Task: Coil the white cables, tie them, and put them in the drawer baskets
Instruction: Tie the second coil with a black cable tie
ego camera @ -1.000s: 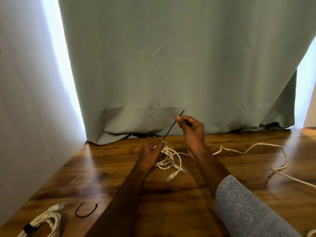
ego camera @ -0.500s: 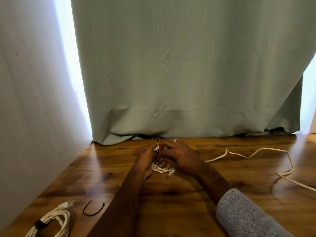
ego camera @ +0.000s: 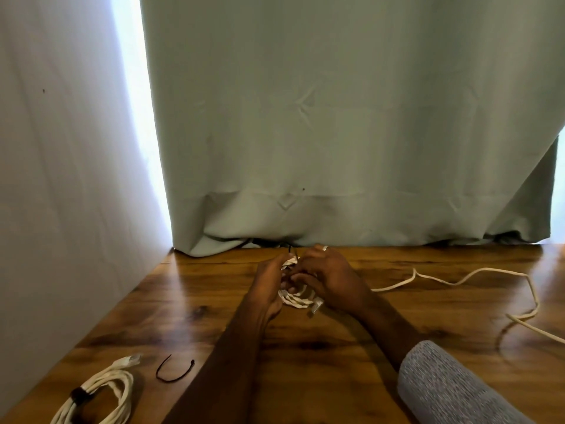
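Here no basket shows. Left of the coil (ego camera: 298, 296), near the counter (ego camera: 189, 301) edge, lie a tied bundle (ego camera: 97, 393) and a loose black tie (ego camera: 175, 369). The coil sits mid-counter before the curtain (ego camera: 336, 133), between both hands: left hand (ego camera: 269, 289) fingers closed on its upper part, right hand (ego camera: 328, 278) fingers curled over it, hiding much of it. A thin black tie end (ego camera: 290, 250) pokes up above. Right of the coil, a slack cable (ego camera: 458, 281) trails off. A second ago the right hand held the tie raised; now both hands meet low.
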